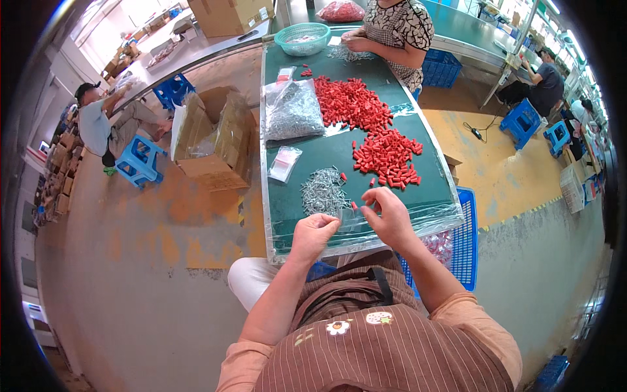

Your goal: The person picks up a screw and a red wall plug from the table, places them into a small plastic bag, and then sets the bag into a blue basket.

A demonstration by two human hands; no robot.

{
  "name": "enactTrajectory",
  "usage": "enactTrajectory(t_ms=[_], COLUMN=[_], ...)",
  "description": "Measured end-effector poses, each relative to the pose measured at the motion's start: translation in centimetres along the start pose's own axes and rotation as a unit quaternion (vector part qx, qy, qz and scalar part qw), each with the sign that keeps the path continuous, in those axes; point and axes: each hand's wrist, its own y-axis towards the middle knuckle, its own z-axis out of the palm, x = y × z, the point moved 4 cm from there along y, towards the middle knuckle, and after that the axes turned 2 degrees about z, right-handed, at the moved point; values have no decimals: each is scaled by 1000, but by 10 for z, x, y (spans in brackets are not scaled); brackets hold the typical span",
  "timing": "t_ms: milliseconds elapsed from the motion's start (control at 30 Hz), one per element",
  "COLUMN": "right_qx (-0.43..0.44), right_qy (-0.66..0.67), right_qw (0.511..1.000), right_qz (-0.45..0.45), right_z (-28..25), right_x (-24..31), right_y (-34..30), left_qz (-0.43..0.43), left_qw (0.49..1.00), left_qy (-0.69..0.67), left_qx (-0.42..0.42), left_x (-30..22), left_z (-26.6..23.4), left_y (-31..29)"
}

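My left hand is closed in a pinch at the near end of the green table. From its fingertips a small clear plastic bag seems to extend, hard to make out against the tabletop. My right hand hovers just right of it, thumb and forefinger apart, nothing visible between them. By its fingertips is a single red plug. A pile of silver screws lies just beyond my left hand. Farther off, heaps of red plugs spread over the middle of the table.
A large bag of screws and a small filled packet lie along the left edge. At the far end, a person works beside a green basket. A blue crate stands right; an open carton stands left.
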Motion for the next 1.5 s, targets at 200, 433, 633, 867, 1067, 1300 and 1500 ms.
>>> enactTrajectory(t_ms=[200,433,633,867,1067,1300,1500], right_qx=[131,122,80,58,147,221,103], right_qy=[74,81,21,-65,53,72,-106], right_qw=[988,985,994,996,987,969,988], right_qz=[42,95,67,34,23,83,44], right_z=[32,34,48,35,46,55,36], right_x=[-5,-22,-22,-25,4,-18,-67], right_y=[-19,-25,-22,-37,-36,-47,-14], left_qz=[141,154,249,238,145,108,79], left_qw=[973,981,944,947,975,986,987], left_qy=[179,116,187,186,142,93,107], left_qx=[-31,6,-108,-108,-89,-86,-91], left_x=[8,13,-6,5,11,47,44], left_z=[9,24,23,32,11,11,-1], left_y=[-7,-9,-29,-32,-29,-12,-16])
